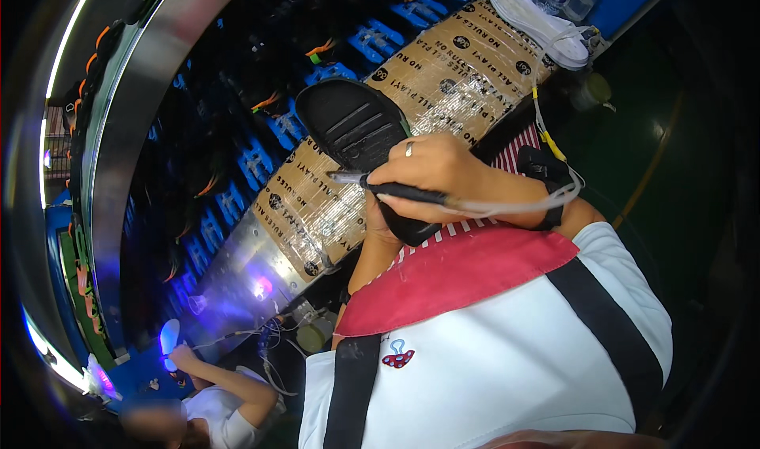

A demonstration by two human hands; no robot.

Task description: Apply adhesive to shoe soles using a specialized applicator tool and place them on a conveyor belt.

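Right hand (439,168) fingers grip one black pen tool (400,190); left hand (378,221) holds one black sole (356,128).

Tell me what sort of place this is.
Probably a shoe factory line. The right hand works a pen-like tool on a black shoe sole, a white sole lies on the taped bench, and blue holders ride a conveyor.

Black ridged shoe sole (356,132), tread up, beneath black pen-like tool (404,191).
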